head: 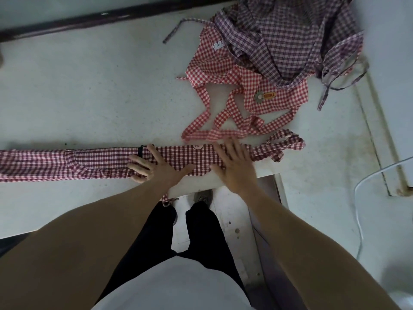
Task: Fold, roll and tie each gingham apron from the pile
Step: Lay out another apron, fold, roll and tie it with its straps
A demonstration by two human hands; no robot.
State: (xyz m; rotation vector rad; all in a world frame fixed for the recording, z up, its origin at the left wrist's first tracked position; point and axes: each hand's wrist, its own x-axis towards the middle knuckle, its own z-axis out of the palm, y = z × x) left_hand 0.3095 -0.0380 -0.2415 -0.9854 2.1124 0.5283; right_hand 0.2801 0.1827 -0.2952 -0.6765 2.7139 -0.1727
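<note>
- Person's legs in dark trousers and one shoe nearest the camera, standing at a notch in the table edge.
- Folded apron, dark red and white gingham, lies as a long narrow band across the near part of the table, running off the left of the frame.
- Left hand flat on the folded apron near its middle, fingers spread and straight, pressing, gripping nothing.
- Right hand flat on the folded apron just right of the left hand, fingers straight, palm down, gripping nothing.
- Apron ties bunch loosely at the right end of the folded apron, just past the right hand.
- A small strap end hangs off the table edge below the left hand.
- Bright red gingham apron lies rumpled beyond the folded apron, its straps looping down almost to touch it; orange patch on it.
- Purple gingham aprons heaped farthest back, partly on top of the red one.
- White cable curves at right of the folded apron, well apart.
</note>
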